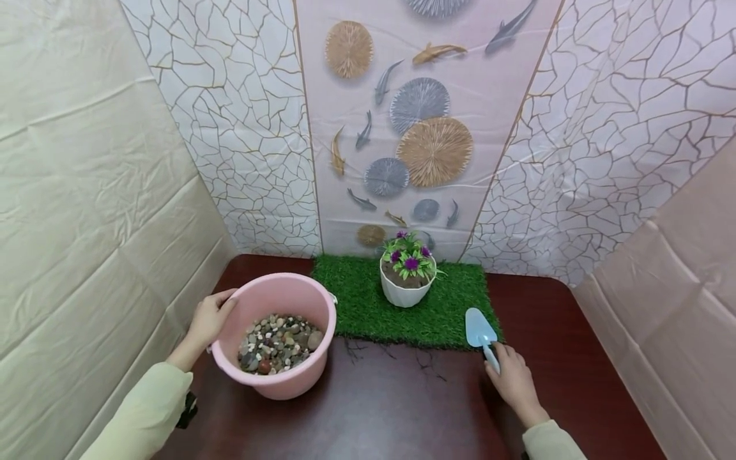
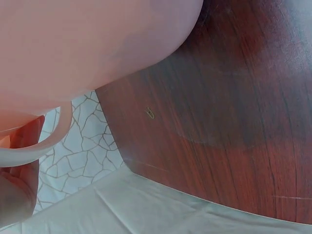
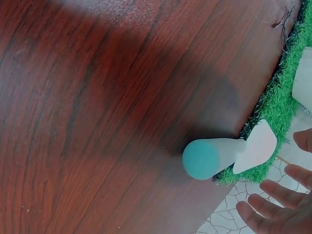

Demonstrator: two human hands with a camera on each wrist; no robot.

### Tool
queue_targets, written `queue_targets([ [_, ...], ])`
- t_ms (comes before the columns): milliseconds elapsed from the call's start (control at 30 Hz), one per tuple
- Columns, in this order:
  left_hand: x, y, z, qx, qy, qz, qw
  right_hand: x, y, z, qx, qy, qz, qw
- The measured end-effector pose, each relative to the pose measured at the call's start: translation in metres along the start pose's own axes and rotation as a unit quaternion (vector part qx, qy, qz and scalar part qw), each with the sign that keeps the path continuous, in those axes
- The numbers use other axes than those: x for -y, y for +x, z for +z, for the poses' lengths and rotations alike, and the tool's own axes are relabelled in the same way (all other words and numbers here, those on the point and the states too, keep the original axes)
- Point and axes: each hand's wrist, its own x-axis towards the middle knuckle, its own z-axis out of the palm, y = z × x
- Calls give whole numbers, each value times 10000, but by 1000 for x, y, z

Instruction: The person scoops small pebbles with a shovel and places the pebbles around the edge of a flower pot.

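A pink bucket [image 1: 299, 385] stands on the left of the table, with mixed pebbles [image 1: 282, 345] inside. My left hand [image 1: 208, 319] grips its rim on the left side, thumb toward the inside; in the left wrist view that hand [image 2: 17, 192] is partly hidden behind the bucket's pale curved handle [image 2: 58, 131]. A light blue trowel [image 1: 478, 327] lies at the right front corner of the green turf mat, its handle toward me. Over that handle reaches my right hand [image 1: 514, 378]. Seen from the right wrist, its fingers [image 3: 273, 214] are spread and apart from the trowel [image 3: 201, 159].
On the turf mat [image 1: 351, 306] sits a white pot [image 1: 404, 295] of soil with purple flowers [image 1: 411, 262]. Loose dark threads trail from the mat's front edge onto the brown table [image 1: 391, 409]. Fabric-covered walls [image 1: 259, 160] enclose the back and both sides.
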Motion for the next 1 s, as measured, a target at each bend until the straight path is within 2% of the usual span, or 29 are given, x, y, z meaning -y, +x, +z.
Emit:
queue_targets([
  [567, -12, -8, 13, 24, -21, -290, 9996, -3, -2, -2, -74, 14, -61, 10000],
  [1000, -25, -13, 24, -25, -161, -313, 9994, -6, -3, -1, 4, 10, 59, 10000],
])
